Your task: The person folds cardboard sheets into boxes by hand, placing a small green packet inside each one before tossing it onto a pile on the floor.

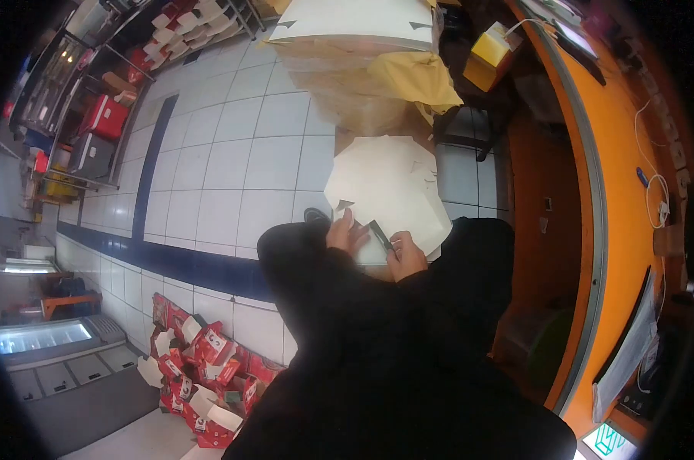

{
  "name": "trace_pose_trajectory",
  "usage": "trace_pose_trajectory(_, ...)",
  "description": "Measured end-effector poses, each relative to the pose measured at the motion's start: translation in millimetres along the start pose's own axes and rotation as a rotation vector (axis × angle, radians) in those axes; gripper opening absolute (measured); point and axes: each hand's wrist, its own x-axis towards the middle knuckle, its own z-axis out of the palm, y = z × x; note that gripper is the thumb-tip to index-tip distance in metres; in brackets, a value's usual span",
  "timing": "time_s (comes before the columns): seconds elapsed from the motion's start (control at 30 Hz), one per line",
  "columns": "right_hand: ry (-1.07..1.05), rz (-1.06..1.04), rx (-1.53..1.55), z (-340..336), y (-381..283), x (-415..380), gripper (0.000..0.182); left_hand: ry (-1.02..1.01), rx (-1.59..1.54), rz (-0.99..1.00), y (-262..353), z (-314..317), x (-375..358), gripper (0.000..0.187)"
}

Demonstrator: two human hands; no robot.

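Note:
A stack of flat white cardboard box blanks point(385, 180) with notched edges lies before my knees. My left hand point(345, 234) is at the near left corner of the top blank, its fingers pinching the edge beside a dark notch. In my right hand point(408, 258) is a dark stapler point(380, 236), its tip pointing forward and left over the near edge of the cardboard. Both hands are close together, with the stapler between them.
Another stack of white blanks point(354, 19) stands ahead on brown wrapping. Folded red and white boxes point(209, 368) are heaped at lower left. An orange counter point(619, 230) runs along the right. Shelving point(63, 115) and a freezer point(63, 360) stand left.

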Motion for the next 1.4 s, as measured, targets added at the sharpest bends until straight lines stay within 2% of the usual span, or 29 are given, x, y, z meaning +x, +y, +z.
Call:
trace_pose_trajectory(0.07, -0.072, 0.05, -0.022, 7, 10, 3, 0.019, -0.134, 0.42, 0.559, -40, -45, 67, 0.05)
trace_pose_trajectory(0.13, -0.105, -0.039, -0.179, 14, 19, 8, 0.025, 0.077, 0.347, 0.204, -11, -18, 52, 0.038)
trace_pose_trajectory(0.17, -0.104, -0.04, -0.18, 17, 22, 10, 0.025, 0.165, 0.518, 0.359, -12, -18, 60, 0.031)
trace_pose_trajectory(0.2, -0.111, 0.012, -0.199, 21, 23, 13, 0.027, 0.162, 0.518, 0.361, -12, -16, 59, 0.031)
trace_pose_trajectory(0.27, -0.112, 0.069, -0.214, 23, 21, 16, 0.029, 0.164, 0.815, 0.351, -4, -2, 32, 0.04)
trace_pose_trajectory(0.3, -0.099, 0.07, -0.228, 24, 20, 17, 0.029, 0.149, 0.81, 0.446, -17, -7, 36, 0.038)
trace_pose_trajectory(0.33, -0.087, 0.071, -0.242, 25, 19, 17, 0.029, 0.149, 0.815, 0.444, -26, -4, 31, 0.038)
trace_pose_trajectory(0.4, -0.084, 0.065, -0.234, 28, 21, 18, 0.029, 0.171, 0.527, 0.443, -39, 2, 21, 0.032)
trace_pose_trajectory(0.43, -0.078, 0.055, -0.231, 28, 21, 18, 0.029, 0.123, 0.444, 0.296, -25, 16, -2, 0.031)
trace_pose_trajectory(0.53, -0.087, 0.057, -0.235, 26, 18, 19, 0.028, 0.171, 0.348, 0.339, -44, 16, 6, 0.026)
trace_pose_trajectory(0.57, -0.089, 0.056, -0.236, 30, 25, 20, 0.028, 0.173, 0.347, 0.339, -52, 15, 8, 0.026)
trace_pose_trajectory(0.63, -0.055, -0.008, -0.251, 34, 31, 26, 0.031, 0.232, 0.49, 0.523, -60, 16, 6, 0.022)
trace_pose_trajectory(0.77, 0.035, -0.126, -0.14, 39, 30, 22, 0.031, 0.2, 0.645, 0.6, -63, 14, -6, 0.022)
trace_pose_trajectory(0.87, -0.062, -0.106, -0.053, 54, 34, 31, 0.032, 0.147, 0.53, 0.61, -55, 7, -4, 0.023)
trace_pose_trajectory(0.93, -0.109, -0.275, 0.155, 62, 36, 33, 0.04, 0.187, 0.498, 0.625, -49, 1, -2, 0.023)
trace_pose_trajectory(0.97, -0.148, -0.208, 0.32, 57, 24, 33, 0.039, 0.257, 0.577, 0.62, -42, -4, 1, 0.024)
trace_pose_trajectory(1.03, -0.004, -0.183, 0.262, 19, 4, 34, 0.036, 0.354, 0.701, 0.567, -34, -11, 8, 0.026)
trace_pose_trajectory(1.07, 0.182, -0.105, 0.197, 4, -1, 45, 0.03, 0.355, 0.699, 0.57, -29, -6, 5, 0.026)
trace_pose_trajectory(1.1, 0.363, -0.098, -0.015, -22, -1, 53, 0.024, 0.389, 0.75, 0.579, -25, -2, 0, 0.027)
trace_pose_trajectory(1.17, 0.64, -0.098, -0.134, -52, 40, 78, 0.026, 0.425, 0.793, 0.586, -20, 6, -11, 0.027)
trace_pose_trajectory(1.2, 0.642, -0.102, -0.138, -60, 57, 86, 0.026, 0.449, 0.836, 0.633, -21, 7, -14, 0.027)
trace_pose_trajectory(1.27, 0.528, -0.003, -0.353, -64, 97, 104, 0.028, 0.465, 0.877, 0.684, -19, 18, -21, 0.028)
trace_pose_trajectory(1.3, 0.425, -0.029, -0.255, -67, 105, 106, 0.03, 0.462, 1.116, 0.902, -16, 24, -29, 0.027)
trace_pose_trajectory(1.33, 0.427, -0.026, -0.254, -67, 105, 106, 0.03, 0.452, 1.354, 1.122, -12, 30, -35, 0.027)
trace_pose_trajectory(1.37, 0.389, 0.023, -0.192, -67, 103, 105, 0.03, 0.32, 1.317, 1.317, -14, 42, -38, 0.026)
trace_pose_trajectory(1.4, 0.347, 0.074, -0.128, -66, 101, 101, 0.03, 0.157, 1.227, 1.188, -20, 56, -45, 0.026)
